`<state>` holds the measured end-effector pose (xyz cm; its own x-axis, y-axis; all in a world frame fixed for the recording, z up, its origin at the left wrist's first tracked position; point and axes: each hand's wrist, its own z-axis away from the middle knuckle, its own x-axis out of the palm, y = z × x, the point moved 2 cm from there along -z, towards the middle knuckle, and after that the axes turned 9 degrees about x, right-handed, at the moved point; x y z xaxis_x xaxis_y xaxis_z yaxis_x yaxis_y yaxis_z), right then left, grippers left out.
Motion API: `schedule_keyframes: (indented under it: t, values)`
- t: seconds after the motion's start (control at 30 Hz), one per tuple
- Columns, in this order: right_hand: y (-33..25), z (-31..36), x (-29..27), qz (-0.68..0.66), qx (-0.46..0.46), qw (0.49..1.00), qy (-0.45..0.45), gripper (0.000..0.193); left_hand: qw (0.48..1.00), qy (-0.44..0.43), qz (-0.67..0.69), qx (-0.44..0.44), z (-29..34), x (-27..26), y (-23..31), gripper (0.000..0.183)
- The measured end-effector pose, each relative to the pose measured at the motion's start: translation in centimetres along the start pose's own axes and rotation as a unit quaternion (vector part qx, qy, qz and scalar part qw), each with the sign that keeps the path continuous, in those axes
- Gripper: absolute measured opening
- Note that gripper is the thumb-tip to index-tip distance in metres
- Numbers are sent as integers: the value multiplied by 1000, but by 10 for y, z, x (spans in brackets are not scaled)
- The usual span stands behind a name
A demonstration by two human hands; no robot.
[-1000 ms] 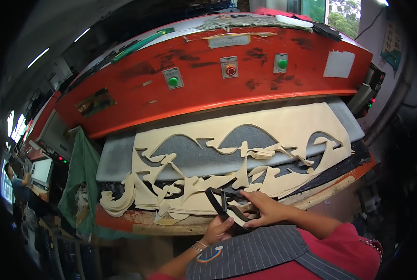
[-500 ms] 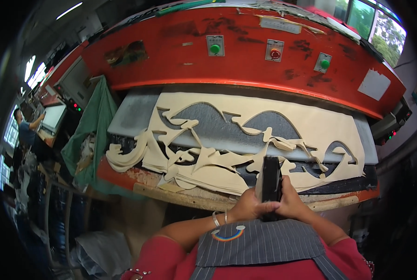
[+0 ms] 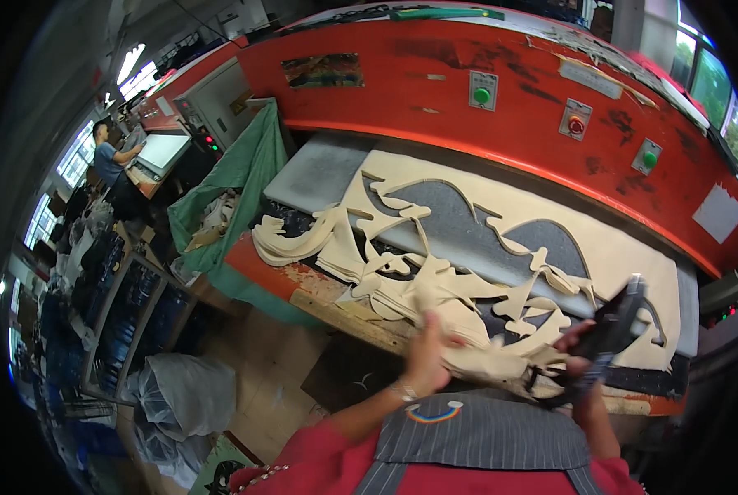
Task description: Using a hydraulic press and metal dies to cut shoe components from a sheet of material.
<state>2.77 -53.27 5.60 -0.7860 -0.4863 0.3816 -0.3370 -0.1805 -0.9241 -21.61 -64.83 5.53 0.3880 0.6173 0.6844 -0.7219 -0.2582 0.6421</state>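
My left hand (image 3: 426, 355) is over the front edge of the press table, smeared by motion. It is right beside the cream sheet scraps; whether it holds one I cannot tell. Off to the right, my right hand (image 3: 585, 371) has its fingers round a long black object (image 3: 616, 322) with a shiny edge, tilted up to the right. Its kind is unclear. Between my hands, a loose cream scrap (image 3: 488, 363) hangs over the table's front. A large cream sheet (image 3: 633, 264) with curved cut-outs lies on the grey bed, with layered offcuts (image 3: 303, 235) along its near left side.
Behind the bed stands a red press beam (image 3: 402, 91) with green and red buttons. A green cloth sack (image 3: 249, 173) of scraps hangs at the left. Beyond it, a person (image 3: 113, 161) works at another machine. Bundled clear plastic (image 3: 191, 392) sits on the floor.
The view has swung left. My hands, both on the black object before, have parted: my right carries it rightward and tilts it, while my left is over by the scraps.
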Motion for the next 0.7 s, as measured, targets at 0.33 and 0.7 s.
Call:
schedule_keyframes:
  t: [0.33, 0.7]
  values:
    - [-24, -40, -3, 183, 145, 960, 152, 35, 935, 53, 2, 352, -41, -84, 235, 42]
    - [20, -63, 16, 408, 141, 891, 142, 56, 946, -77, 52, 312, -125, -69, 318, 45]
